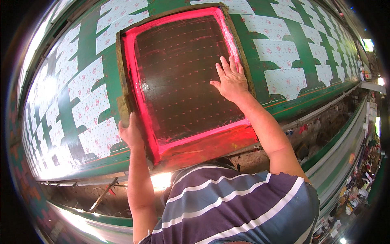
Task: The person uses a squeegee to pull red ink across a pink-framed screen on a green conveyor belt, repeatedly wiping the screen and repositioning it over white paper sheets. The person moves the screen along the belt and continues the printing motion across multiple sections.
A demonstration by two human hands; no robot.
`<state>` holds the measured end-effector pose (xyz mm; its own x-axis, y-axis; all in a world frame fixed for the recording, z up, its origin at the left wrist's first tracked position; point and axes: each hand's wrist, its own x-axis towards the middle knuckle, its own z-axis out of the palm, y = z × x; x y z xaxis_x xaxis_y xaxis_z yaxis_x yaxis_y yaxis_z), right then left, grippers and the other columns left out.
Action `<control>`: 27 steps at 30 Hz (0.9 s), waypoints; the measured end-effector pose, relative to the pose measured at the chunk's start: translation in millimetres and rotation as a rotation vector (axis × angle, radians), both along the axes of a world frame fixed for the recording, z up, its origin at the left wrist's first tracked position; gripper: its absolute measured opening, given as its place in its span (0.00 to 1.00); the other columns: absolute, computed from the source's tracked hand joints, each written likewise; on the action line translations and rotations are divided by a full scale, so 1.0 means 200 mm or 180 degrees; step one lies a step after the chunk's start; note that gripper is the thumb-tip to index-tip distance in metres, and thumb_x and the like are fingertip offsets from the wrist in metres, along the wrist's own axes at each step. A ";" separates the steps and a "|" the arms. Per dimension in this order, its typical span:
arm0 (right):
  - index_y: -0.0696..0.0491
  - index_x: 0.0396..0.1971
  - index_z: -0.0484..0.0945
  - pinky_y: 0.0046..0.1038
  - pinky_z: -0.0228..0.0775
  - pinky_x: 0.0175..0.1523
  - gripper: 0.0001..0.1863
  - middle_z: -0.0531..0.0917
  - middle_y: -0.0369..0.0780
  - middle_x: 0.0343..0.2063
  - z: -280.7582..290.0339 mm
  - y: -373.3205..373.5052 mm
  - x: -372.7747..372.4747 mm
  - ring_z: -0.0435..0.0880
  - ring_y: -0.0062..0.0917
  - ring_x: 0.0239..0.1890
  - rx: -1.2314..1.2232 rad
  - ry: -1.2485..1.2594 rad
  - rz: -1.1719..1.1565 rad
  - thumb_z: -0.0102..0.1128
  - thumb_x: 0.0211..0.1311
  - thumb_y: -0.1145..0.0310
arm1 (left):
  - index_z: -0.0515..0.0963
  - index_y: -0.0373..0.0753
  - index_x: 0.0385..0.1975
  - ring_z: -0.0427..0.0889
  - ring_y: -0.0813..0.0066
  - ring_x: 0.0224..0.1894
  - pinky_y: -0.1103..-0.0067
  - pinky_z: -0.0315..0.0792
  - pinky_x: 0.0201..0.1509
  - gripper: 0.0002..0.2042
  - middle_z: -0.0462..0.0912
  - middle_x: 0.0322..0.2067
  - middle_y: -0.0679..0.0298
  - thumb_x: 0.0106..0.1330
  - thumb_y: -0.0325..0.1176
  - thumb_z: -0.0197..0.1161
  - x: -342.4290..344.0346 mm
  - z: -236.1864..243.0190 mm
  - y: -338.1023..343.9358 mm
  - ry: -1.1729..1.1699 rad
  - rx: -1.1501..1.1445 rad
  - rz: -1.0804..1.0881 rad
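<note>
A large screen printing frame [137, 83] lies tilted over the green table, its dark mesh [183, 77] bordered in bright pink and dotted with rows of small pink marks. My left hand [131, 133] grips the frame's left side near the lower corner, thumb up and the other fingers mostly hidden. Spread flat, my right hand [232, 80] rests at the frame's right side, over the edge of the mesh and the pink border. Pink and red ink is smeared along the near end [211, 142] of the frame.
Many white fabric pieces [280, 53] with small red prints lie in rows on the long green table [239, 36], left and right of the frame. Beyond a gap along the near edge runs another long surface [337, 142]. Clutter [357, 191] lies at the far right.
</note>
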<state>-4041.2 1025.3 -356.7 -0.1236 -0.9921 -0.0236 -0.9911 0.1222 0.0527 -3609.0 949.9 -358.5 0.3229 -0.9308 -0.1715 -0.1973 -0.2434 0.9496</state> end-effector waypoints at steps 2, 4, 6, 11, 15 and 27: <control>0.54 0.79 0.74 0.57 0.49 0.87 0.45 0.64 0.48 0.84 0.00 0.00 0.00 0.56 0.50 0.87 -0.0108 0.0023 0.0022 0.58 0.78 0.33 | 0.85 0.27 0.51 0.85 0.72 0.43 0.73 0.79 0.51 0.22 0.90 0.44 0.59 0.71 0.40 0.82 -0.01 0.00 0.00 -0.0082 0.0008 0.0012; 0.55 0.77 0.76 0.57 0.51 0.86 0.43 0.67 0.47 0.82 0.06 -0.02 0.01 0.59 0.50 0.85 -0.0419 0.0015 0.0055 0.59 0.78 0.35 | 0.85 0.26 0.51 0.85 0.71 0.44 0.72 0.79 0.52 0.23 0.90 0.45 0.58 0.71 0.41 0.82 0.01 -0.02 0.00 -0.0316 -0.0035 0.0134; 0.56 0.75 0.77 0.57 0.53 0.84 0.42 0.70 0.47 0.80 0.18 0.01 -0.03 0.63 0.49 0.83 -0.0923 -0.0010 0.0037 0.60 0.78 0.36 | 0.84 0.24 0.51 0.85 0.69 0.46 0.71 0.79 0.52 0.25 0.89 0.47 0.56 0.70 0.43 0.82 0.02 -0.09 -0.01 -0.0682 -0.0118 0.0308; 0.53 0.65 0.85 0.49 0.72 0.73 0.27 0.83 0.46 0.66 0.41 0.31 -0.06 0.81 0.47 0.68 -0.1746 -0.0957 0.0556 0.75 0.70 0.58 | 0.83 0.23 0.53 0.85 0.67 0.47 0.70 0.79 0.55 0.27 0.89 0.49 0.54 0.70 0.43 0.83 -0.02 0.03 0.01 -0.0625 0.0091 0.0175; 0.51 0.59 0.88 0.45 0.78 0.69 0.25 0.87 0.43 0.60 0.52 0.77 0.26 0.85 0.43 0.63 -0.0417 -0.2232 0.1297 0.78 0.61 0.65 | 0.84 0.24 0.52 0.85 0.68 0.47 0.71 0.79 0.53 0.25 0.89 0.47 0.55 0.70 0.42 0.83 0.04 -0.08 -0.02 -0.0317 -0.0150 0.0070; 0.52 0.57 0.90 0.43 0.83 0.62 0.21 0.90 0.42 0.52 0.48 0.88 0.73 0.90 0.41 0.56 -0.0765 -0.1323 0.1282 0.62 0.65 0.72 | 0.88 0.34 0.51 0.91 0.70 0.44 0.71 0.83 0.55 0.21 0.94 0.43 0.59 0.65 0.39 0.84 0.02 -0.11 -0.01 0.0040 -0.0497 -0.0089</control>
<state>-3894.7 1202.2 -259.9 0.2325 -0.9424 0.2403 -0.8937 -0.3045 -0.3296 -3604.5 947.2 -381.3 0.2951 -0.9551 -0.0279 -0.1898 -0.0872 0.9779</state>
